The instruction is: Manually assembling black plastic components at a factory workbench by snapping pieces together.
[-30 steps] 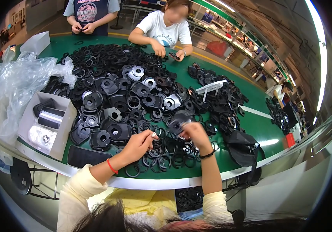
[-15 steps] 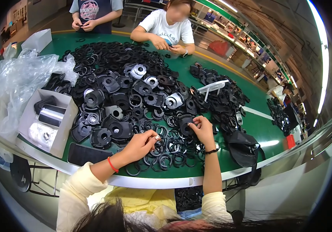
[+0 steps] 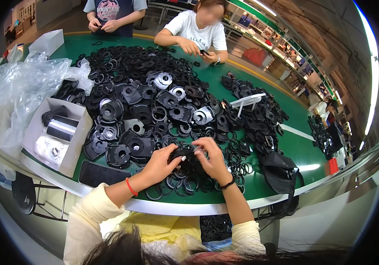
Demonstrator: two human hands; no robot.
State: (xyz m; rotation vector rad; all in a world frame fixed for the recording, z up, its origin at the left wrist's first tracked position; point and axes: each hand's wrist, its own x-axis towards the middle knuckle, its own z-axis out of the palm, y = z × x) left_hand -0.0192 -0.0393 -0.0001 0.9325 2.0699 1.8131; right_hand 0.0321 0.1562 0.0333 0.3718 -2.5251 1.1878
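1. Lying nearest the front edge of the surface (image 3: 297,152), loose rings (image 3: 185,185) spread below the hands; a phone (image 3: 103,174) lies to their left.
2. The left hand (image 3: 161,163) pinches a black part (image 3: 181,154) between thumb and fingers, just above the rings.
3. The right hand (image 3: 212,160) curls in at the part's right side, thumb and fingertips close together; blur hides whether they grip, so I cannot tell.
4. This piece looks mid-work, judging by both hands being at it; what is already done to it is hidden.
5. Beyond, plates (image 3: 146,145) and more rings heap up between a box (image 3: 79,143) and a pouch (image 3: 280,171). Much seems left, though finished and unfinished pieces cannot be told apart.
6. Across the surface, two co-workers, one in white (image 3: 194,28), one in dark blue (image 3: 114,11), handle small dark pieces.
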